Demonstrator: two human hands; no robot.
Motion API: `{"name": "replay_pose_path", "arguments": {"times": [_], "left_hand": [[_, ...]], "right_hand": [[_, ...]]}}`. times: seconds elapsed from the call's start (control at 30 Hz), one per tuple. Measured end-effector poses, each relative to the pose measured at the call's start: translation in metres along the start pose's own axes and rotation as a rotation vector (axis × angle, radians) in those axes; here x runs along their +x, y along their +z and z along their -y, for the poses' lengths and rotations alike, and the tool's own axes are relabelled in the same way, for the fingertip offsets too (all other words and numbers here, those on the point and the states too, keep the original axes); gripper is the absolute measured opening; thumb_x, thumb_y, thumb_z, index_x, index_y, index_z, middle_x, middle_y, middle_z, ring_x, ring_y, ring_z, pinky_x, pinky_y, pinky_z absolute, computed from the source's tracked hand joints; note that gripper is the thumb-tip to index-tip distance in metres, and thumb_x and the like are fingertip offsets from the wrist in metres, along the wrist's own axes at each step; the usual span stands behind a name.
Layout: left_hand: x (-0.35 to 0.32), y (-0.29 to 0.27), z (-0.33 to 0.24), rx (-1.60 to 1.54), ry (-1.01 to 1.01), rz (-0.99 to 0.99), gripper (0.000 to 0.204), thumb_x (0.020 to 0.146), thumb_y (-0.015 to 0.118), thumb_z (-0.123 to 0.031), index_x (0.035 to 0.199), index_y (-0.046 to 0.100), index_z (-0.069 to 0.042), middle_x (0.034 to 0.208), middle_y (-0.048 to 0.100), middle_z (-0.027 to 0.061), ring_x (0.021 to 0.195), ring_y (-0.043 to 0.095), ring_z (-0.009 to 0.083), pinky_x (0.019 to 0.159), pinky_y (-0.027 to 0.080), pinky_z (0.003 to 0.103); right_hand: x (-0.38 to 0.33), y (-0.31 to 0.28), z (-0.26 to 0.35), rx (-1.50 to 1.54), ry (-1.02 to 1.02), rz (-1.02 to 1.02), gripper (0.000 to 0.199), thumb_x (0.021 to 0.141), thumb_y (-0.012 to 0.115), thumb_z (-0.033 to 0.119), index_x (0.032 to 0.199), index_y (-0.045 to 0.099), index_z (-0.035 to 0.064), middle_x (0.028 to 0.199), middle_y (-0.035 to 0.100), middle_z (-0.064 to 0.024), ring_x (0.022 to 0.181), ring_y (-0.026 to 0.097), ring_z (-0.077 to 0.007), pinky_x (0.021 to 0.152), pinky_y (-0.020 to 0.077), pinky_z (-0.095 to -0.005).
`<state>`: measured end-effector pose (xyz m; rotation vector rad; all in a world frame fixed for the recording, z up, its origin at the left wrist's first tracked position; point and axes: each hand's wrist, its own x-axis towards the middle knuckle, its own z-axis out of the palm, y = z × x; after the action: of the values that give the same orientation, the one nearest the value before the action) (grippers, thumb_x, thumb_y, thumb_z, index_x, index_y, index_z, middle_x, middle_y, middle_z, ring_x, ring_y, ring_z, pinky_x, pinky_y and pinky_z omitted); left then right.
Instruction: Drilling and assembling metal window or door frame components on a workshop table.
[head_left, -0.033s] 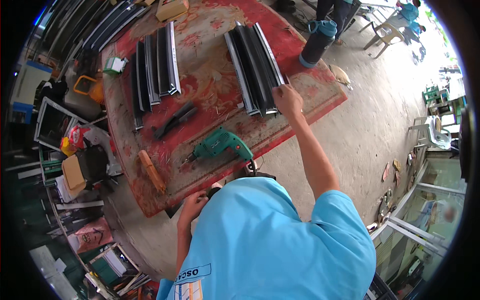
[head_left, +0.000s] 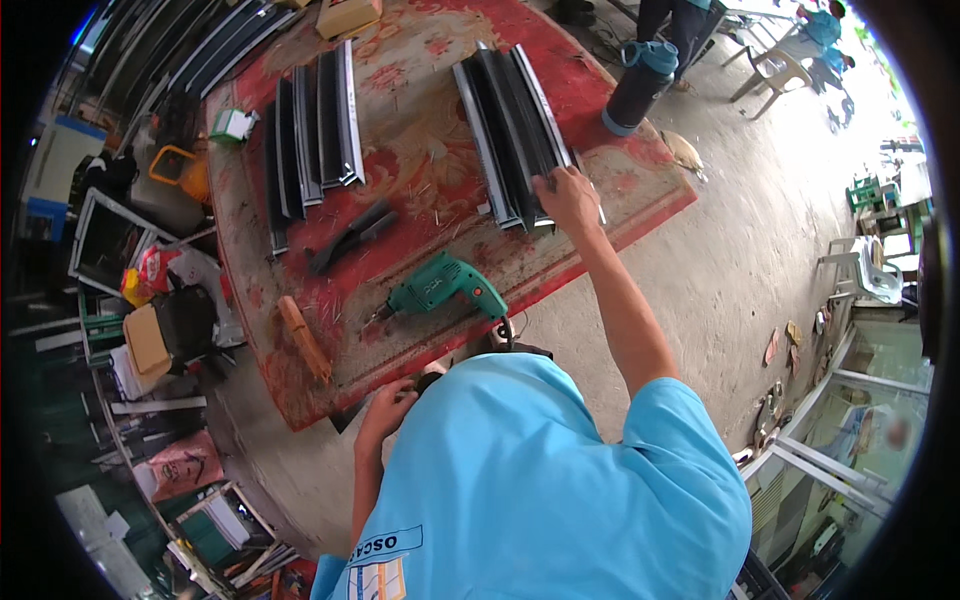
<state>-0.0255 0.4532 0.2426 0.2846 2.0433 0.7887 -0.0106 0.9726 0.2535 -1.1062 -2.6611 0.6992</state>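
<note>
My right hand (head_left: 572,198) is on the near right end of a bundle of long black and silver metal profiles (head_left: 500,130). Its fingers are curled and pinched at one profile, and a silver end shows just right of the hand. My left hand (head_left: 388,408) is low by my waist, below the table's front edge, with its fingers bent in. Whatever it may hold is hidden. A green power drill (head_left: 440,285) lies on its side between the two hands, its bit pointing left. A second group of similar profiles (head_left: 322,130) lies farther left.
The table (head_left: 420,190) has a worn red patterned cover. On it are a dark tool-like piece (head_left: 352,238), an orange-brown block (head_left: 303,338), a small green-white box (head_left: 233,125) and a dark bottle with a blue lid (head_left: 640,88). A person (head_left: 680,30) stands beyond the far right edge.
My right hand has shifted slightly left, farther over the profiles. A silver end now shows to its right. My left hand and the drill have hardly moved.
</note>
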Motion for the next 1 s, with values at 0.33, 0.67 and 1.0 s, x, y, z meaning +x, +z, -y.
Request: {"name": "replay_pose_path", "arguments": {"times": [0.33,0.67,1.0], "left_hand": [[0.002,-0.006,-0.017,-0.035,0.077,-0.042,0.044,0.100,0.072,-0.026,0.135,0.066,-0.001,0.132,0.071,0.0132,0.118,0.069,0.0262,0.101,0.054,0.037],[-0.011,-0.037,-0.001,-0.070,0.061,-0.145,0.048,0.100,0.070,-0.028,0.136,0.063,0.003,0.130,0.070,0.0184,0.117,0.069,0.0282,0.100,0.054,0.038],[-0.019,-0.028,-0.029,-0.030,-0.017,-0.086,0.049,0.098,0.071,-0.030,0.134,0.065,0.002,0.131,0.071,0.0187,0.110,0.070,0.0296,0.096,0.055,0.040]], "right_hand": [[0.047,0.022,-0.013,0.102,0.082,0.032,0.041,0.080,0.080,0.029,0.098,0.076,-0.0075,0.095,0.077,-0.0263,0.094,0.077,-0.0376,0.080,0.0606,-0.0452],[0.036,0.042,-0.054,1.177,0.371,0.213,0.033,0.082,0.075,0.021,0.100,0.073,-0.0070,0.083,0.071,-0.0090,0.068,0.066,-0.0170,0.060,0.0527,-0.0327],[0.027,0.026,-0.021,0.192,0.117,-0.079,0.057,0.076,0.087,0.036,0.109,0.069,-0.0066,0.102,0.075,-0.0253,0.094,0.074,-0.0375,0.082,0.0565,-0.0477]]}}
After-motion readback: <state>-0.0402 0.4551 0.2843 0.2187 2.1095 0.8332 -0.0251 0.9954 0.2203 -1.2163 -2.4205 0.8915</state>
